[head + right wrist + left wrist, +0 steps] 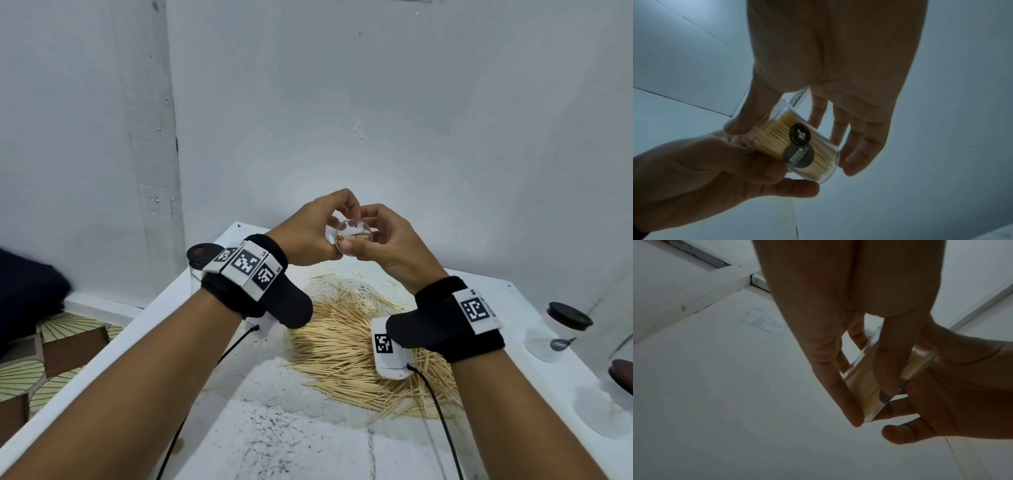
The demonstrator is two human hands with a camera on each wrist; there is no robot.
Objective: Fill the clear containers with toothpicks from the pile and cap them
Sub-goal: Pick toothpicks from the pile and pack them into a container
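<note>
container label (pixel 799 150) unreadable (blurred), right jar (pixel 621 375) edge-cropped

Left wrist: black band (pixel 239 291), three white tags with black square codes.
Right wrist: black band (pixel 459 318), white coded tags, black cable (pixel 442 411).

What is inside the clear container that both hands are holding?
The clear container is packed with toothpicks. The right hand and left hand cover parts of it, and two dark labels hide some.

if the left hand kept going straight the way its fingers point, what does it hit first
The left hand already grips the clear container, with the right hand just beyond. Past those, probably the white wall; depth is unclear.
</note>
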